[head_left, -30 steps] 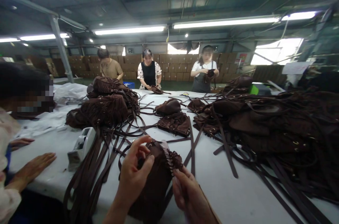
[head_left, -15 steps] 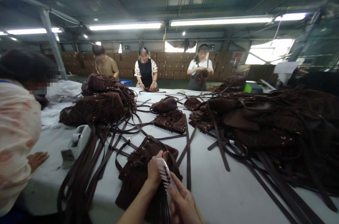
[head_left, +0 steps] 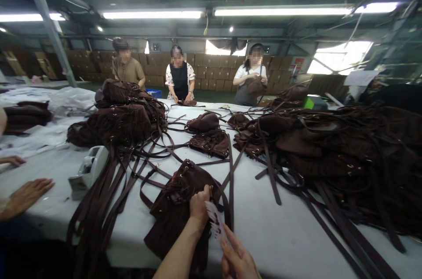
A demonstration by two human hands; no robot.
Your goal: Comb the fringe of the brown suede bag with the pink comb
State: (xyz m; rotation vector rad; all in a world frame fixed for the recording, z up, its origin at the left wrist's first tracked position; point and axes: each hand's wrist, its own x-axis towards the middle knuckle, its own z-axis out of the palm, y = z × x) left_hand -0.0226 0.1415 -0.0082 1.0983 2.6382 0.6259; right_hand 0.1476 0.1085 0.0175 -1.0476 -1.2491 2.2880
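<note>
A dark brown fringed bag (head_left: 184,191) lies on the near part of the white table, its strap looped out on the left. My left hand (head_left: 199,204) is closed in a fist on the bag's right side; the exact part in its grip is hidden behind the fingers. Between the fingers of my right hand (head_left: 237,255) is a pale, wide-toothed comb (head_left: 216,224). Its teeth point left, close beside my left wrist and the bag's fringe.
Piles of brown bags (head_left: 115,122) stand at left and bags (head_left: 329,151) at right, straps trailing. A tape dispenser (head_left: 88,171) sits left. A co-worker's hand (head_left: 28,197) rests at the table's left. Several people work across the white table (head_left: 296,235).
The co-worker at left has drawn back, leaving mostly hands in view. My right hand and the comb have shifted slightly right and down. My left hand stays closed on the bag.
</note>
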